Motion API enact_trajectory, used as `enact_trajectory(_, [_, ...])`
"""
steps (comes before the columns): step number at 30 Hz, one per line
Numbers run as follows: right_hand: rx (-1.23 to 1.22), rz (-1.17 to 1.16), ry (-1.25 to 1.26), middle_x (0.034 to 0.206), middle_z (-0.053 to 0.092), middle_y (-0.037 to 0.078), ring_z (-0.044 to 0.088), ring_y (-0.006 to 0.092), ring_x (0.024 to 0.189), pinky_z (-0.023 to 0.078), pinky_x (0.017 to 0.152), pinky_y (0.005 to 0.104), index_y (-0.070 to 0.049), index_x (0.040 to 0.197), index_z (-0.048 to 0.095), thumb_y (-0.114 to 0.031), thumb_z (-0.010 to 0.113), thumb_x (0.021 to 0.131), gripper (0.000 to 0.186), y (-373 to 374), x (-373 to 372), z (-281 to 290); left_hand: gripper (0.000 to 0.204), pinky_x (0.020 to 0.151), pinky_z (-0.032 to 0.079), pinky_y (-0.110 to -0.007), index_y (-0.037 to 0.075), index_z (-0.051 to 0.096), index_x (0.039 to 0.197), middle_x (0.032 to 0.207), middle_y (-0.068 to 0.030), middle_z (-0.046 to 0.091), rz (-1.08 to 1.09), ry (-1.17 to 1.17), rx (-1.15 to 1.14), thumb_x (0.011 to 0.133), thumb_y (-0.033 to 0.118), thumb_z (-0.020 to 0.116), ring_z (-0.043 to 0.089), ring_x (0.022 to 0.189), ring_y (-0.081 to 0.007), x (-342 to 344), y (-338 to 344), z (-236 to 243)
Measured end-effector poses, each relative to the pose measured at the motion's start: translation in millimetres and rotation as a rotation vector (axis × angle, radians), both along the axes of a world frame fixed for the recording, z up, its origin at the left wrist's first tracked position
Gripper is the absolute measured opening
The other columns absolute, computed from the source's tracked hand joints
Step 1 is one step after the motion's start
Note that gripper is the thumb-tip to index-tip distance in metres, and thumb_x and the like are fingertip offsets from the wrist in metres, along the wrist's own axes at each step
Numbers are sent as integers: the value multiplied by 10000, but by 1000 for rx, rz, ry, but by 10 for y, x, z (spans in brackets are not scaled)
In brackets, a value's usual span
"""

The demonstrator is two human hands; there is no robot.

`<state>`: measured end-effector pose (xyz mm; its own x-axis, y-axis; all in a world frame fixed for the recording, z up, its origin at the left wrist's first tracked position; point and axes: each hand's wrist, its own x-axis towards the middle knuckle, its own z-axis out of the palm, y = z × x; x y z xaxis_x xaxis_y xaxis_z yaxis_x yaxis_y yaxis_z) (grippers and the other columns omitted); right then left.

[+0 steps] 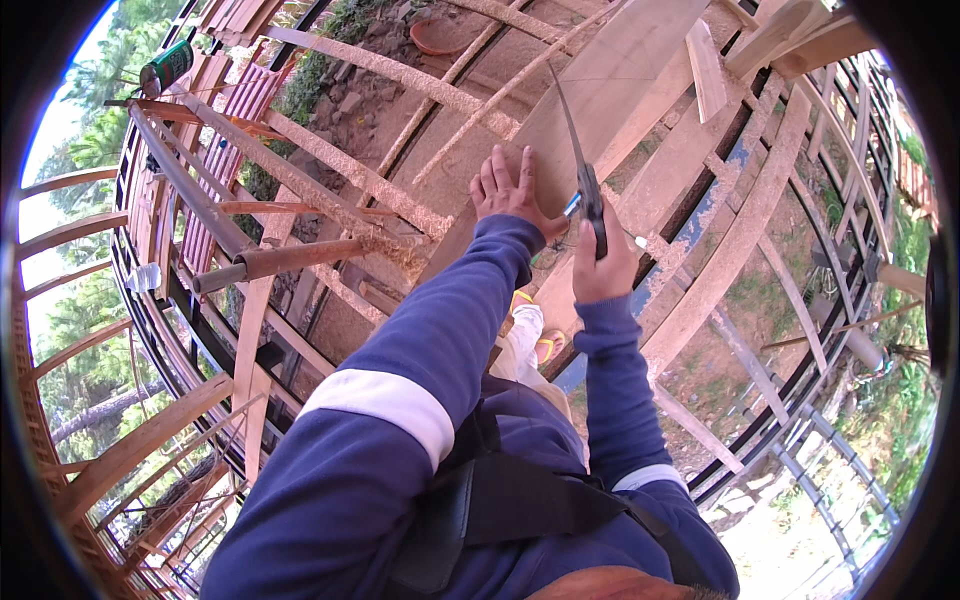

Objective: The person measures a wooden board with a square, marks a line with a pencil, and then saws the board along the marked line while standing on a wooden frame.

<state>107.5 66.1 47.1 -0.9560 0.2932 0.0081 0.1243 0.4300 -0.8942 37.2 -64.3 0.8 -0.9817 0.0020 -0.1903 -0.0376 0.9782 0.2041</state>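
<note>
My right hand (605, 262) is wrapped round the dark handle of a handsaw (570, 125). Its thin blade points away from me, angled up over a wide wooden board (612, 62). My left hand (512, 190) lies flat on that board, fingers spread, left of the blade. Its thumb reaches toward the heel of the saw, where a small blue and white item (572, 204) shows; what it is I cannot make out. A thin dark line crosses the board's face near the blade tip.
Sawdust-covered beams (380, 75) form an open frame with gaps to the ground. Metal pipes (300, 258) jut in from the left, below a green can (167, 68). A short plank (706, 72) lies at the right. A ladder (835, 470) stands lower right. My sandalled feet (548, 346) show below.
</note>
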Motion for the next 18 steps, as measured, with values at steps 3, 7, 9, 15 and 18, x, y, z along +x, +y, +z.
enact_trajectory(3, [124,8,88,1018,708,258,733,377,881,567,747,415,-1,1403,536,-206,589,976,476,56,-330,-125,1249,1208,132,-545,213,213,1618,1623,-247,190,1,43,56,595,611,809,193,1500,-407,12,101,-89])
enact_trajectory(7, [79,3,86,1051,703,264,721,400,918,565,770,419,-11,1399,540,-213,595,975,473,56,99,-18,1239,1205,139,-551,209,236,1612,1618,-251,199,-9,-2,28,589,602,814,200,1495,-414,1,-12,6])
enact_trajectory(9, [70,6,106,1063,702,264,719,404,925,565,772,418,-13,1397,540,-218,599,974,474,92,361,-17,1234,1204,139,-552,208,241,1611,1617,-252,201,-1,0,21,590,600,813,202,1494,-416,-5,0,28])
enact_trajectory(15, [37,-23,73,1132,691,261,709,388,990,556,823,410,0,1364,565,-203,582,987,429,107,-47,-73,1206,1207,149,-532,231,253,1605,1613,-248,209,-6,-27,29,611,600,827,194,1501,-414,33,76,71])
enact_trajectory(18, [-14,-25,112,1130,684,266,701,388,1006,550,839,398,2,1357,569,-190,580,988,416,116,-60,-125,1204,1207,148,-533,230,258,1604,1610,-249,216,-9,-7,22,609,596,829,198,1498,-415,20,47,69])
